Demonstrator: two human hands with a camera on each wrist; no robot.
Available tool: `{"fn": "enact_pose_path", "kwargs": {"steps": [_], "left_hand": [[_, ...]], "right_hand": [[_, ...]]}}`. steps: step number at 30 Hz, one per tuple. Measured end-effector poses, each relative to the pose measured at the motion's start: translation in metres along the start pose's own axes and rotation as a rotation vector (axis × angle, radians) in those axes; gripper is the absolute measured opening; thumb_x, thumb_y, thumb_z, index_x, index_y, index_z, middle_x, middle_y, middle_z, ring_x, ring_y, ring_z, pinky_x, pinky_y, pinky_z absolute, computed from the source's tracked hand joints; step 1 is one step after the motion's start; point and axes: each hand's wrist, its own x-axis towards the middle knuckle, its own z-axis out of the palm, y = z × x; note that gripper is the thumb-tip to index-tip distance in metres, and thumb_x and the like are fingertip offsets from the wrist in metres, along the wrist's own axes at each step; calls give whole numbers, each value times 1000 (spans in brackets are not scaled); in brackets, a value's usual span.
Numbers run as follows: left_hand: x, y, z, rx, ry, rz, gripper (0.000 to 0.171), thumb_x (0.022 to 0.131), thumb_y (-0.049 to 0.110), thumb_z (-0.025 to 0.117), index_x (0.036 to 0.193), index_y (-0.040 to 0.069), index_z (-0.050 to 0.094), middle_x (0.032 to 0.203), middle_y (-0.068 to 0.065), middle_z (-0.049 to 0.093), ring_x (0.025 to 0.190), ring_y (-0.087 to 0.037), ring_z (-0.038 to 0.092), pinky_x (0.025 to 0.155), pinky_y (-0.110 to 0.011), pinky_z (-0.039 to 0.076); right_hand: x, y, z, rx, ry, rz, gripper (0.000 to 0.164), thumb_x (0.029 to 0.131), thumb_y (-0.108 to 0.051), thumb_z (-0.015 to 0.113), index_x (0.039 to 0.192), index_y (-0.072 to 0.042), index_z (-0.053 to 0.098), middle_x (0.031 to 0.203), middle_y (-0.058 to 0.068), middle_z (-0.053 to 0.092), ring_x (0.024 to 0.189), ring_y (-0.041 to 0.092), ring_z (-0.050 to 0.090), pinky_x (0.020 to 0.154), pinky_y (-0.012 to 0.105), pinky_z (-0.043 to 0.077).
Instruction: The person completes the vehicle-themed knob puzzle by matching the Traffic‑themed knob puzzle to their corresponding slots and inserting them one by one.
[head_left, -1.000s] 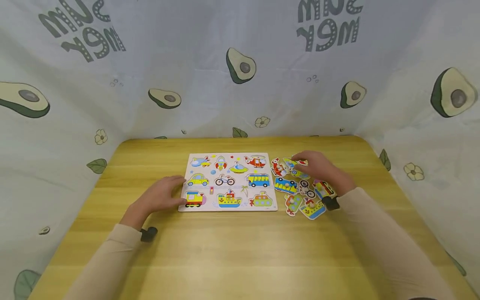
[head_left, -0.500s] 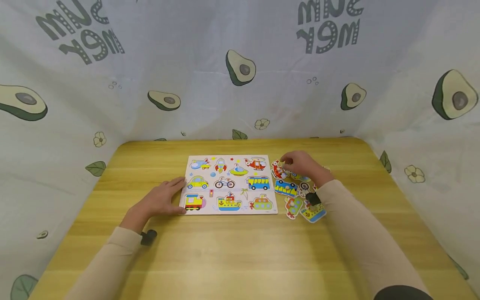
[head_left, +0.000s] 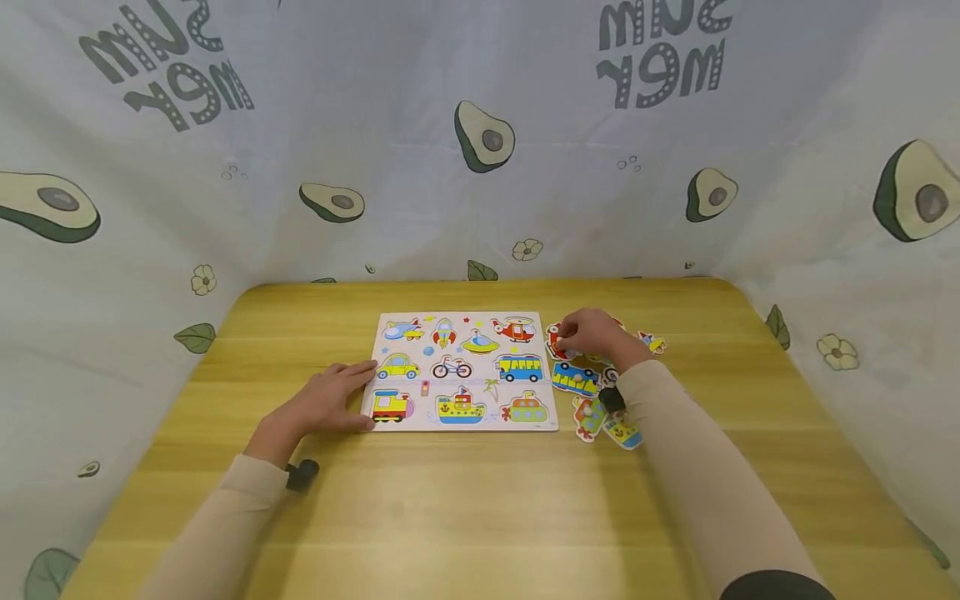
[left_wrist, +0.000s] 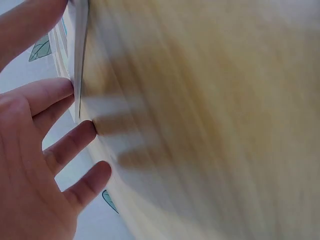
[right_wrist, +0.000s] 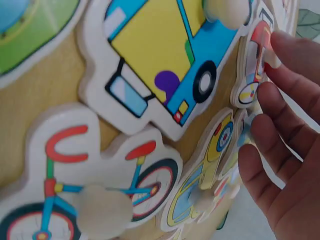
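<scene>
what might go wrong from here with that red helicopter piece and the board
The red helicopter piece could slip, since the right hand pinches it only by its small knob. Lifting it might nudge the bus piece, which lies close beside it. The puzzle board could perhaps shift if pushed, as the left hand touches just its left edge.

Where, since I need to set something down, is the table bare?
Bare table: between the sleeves, near side of the board; beyond it, up to the cloth; and right of the right sleeve. Crowded: right of the board, loose pieces around the right hand.
</scene>
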Motion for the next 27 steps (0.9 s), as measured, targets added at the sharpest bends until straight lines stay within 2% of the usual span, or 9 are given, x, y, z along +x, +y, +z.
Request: {"fn": "enact_pose_path", "kwargs": {"steps": [3,9,15,21,27], "left_hand": [[-2,0,2,-2,6,23,88,81,43,77,152,5,39,160,-12,36,139,-44,37,108,-63,37],[-2,1,2,15,10,42,88,81,45,75,150,3,41,161,-12,36,139,-43,37,107,-63,38],[-3,3,3,5,16,26,89,80,44,76,151,4,40,161,-11,36,139,-43,37,108,-63,37],[-3,2,4,-8,12,17,91,79,47,77,152,6,39,160,-11,37,139,-42,37,107,-63,38],[-2,3,0,-12,-12,3,93,80,48,77,153,8,37,162,-10,34,140,-41,36,108,-63,37]], "right_hand": [[0,-3,2,-23,-1,10,16,93,-19,66,98,-4,70,93,12,68,77,21,54,69,31,46],[-1,-5,7,-42,26,37,16,93,-19,65,98,-5,69,96,13,68,82,24,56,77,36,49],[0,-9,6,-67,46,24,15,92,-21,66,91,-7,70,84,8,67,76,22,55,69,30,46],[3,-10,2,-55,29,52,19,95,-19,64,104,-5,74,98,12,72,79,22,59,71,32,50],[4,-6,-1,-23,70,52,24,97,-18,62,113,-3,72,109,15,71,87,24,60,79,37,53]]}}
